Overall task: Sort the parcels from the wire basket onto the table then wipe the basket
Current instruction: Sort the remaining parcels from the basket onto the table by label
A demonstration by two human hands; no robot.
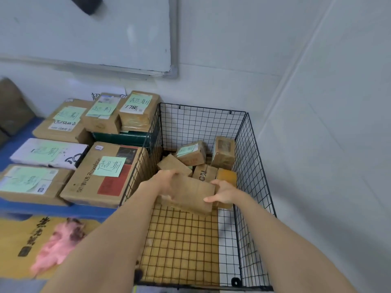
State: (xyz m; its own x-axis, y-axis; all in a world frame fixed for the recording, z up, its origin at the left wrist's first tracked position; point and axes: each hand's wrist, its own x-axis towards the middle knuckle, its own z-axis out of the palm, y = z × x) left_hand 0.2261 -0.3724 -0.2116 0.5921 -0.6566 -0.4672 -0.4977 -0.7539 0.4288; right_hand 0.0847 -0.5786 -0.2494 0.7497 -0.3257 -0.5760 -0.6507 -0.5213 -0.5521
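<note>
A brown box (190,194) is gripped at its two ends by the left hand (167,182) and the right hand (224,192), inside the wire basket (257,166). More parcels (191,153) are heaped at the basket's far end. Labelled boxes (101,174) are laid on the blue table (88,210) beside it, a pink cloth (57,244) near the table's front edge.

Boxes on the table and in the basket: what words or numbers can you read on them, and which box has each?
"超期": green note on the big box.
"Royalstar": printed on that box's side; last letters unclear.
"超期" and "178": green note on the back box.
"ON": box in the wire basket.
Large characters on the yellow bag: blurred.
Other green notes and labels: unreadable.
</note>
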